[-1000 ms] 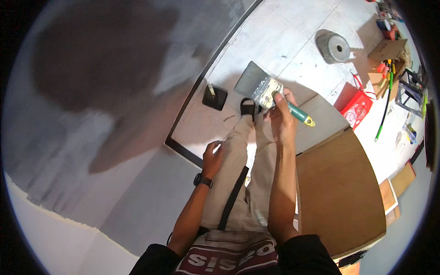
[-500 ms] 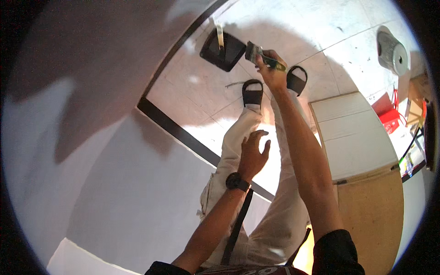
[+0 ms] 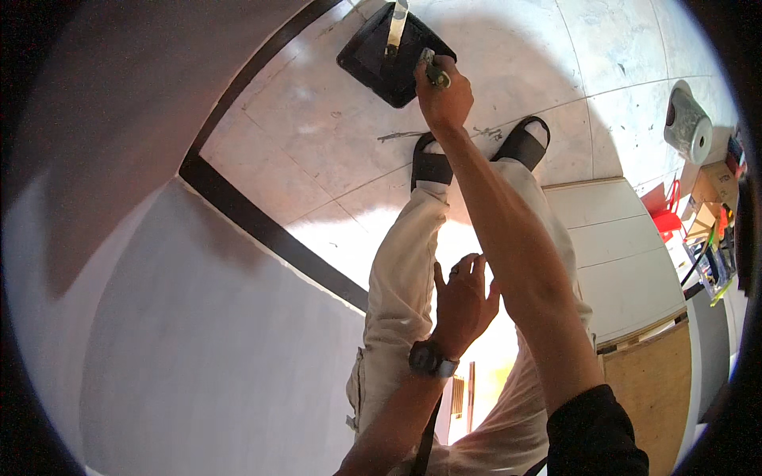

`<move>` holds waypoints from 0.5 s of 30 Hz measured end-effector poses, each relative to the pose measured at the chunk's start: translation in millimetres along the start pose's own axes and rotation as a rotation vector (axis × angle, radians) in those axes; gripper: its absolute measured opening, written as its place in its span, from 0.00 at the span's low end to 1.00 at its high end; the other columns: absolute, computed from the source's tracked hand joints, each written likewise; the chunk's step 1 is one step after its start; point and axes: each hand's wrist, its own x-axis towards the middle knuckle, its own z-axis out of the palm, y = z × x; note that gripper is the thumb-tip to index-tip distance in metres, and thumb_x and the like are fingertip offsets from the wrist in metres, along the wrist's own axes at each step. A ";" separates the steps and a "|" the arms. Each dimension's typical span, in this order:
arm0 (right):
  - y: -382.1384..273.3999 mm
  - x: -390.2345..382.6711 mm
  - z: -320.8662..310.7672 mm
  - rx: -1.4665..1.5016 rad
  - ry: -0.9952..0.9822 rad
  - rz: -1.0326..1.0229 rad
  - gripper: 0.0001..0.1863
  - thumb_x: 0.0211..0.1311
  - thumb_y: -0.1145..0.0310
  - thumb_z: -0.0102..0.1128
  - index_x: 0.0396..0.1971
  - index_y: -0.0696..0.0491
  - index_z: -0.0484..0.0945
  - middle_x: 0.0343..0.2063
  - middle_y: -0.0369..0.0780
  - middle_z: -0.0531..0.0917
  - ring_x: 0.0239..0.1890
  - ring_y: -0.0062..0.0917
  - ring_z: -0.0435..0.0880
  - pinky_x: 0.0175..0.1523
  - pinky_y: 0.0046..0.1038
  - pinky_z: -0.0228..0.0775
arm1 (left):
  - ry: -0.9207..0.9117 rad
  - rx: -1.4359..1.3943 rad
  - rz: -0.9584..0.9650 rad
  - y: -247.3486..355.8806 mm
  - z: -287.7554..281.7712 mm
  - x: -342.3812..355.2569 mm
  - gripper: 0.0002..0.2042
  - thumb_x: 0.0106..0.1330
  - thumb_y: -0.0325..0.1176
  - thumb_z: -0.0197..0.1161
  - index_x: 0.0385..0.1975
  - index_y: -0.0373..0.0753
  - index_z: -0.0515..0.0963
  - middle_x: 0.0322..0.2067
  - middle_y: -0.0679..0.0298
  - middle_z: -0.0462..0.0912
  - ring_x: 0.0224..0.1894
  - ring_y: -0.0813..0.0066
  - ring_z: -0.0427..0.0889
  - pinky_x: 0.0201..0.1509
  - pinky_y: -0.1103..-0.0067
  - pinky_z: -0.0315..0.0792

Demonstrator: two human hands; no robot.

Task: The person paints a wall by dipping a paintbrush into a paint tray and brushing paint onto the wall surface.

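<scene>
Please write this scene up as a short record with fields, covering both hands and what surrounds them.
Right hand: gripping a paintbrush by its handle, bristles mostly hidden
Right hand position: at the edge of a black tray; contact unclear
On tray: a pale strip
Left hand: empty, fingers loosely spread
Left wrist: dark watch
Feet: dark sandals, on a tiled floor
Left side: grey wall, black skirting band
Right side: grey stool-like object, red bag

Head fisheye aimed steeply down; left hand [image 3: 467, 305] close, right hand [image 3: 446, 95] farther, tiled floor [image 3: 520, 71] beyond, left edge bowed.
</scene>
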 end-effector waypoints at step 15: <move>-3.4 -35.2 -11.2 0.257 0.151 0.084 0.14 0.63 0.62 0.65 0.42 0.55 0.79 0.31 0.44 0.88 0.36 0.32 0.88 0.42 0.31 0.77 | -0.120 0.057 0.066 -12.1 19.9 -8.3 0.33 0.66 0.57 0.58 0.58 0.33 0.69 0.57 0.50 0.73 0.62 0.52 0.73 0.64 0.37 0.57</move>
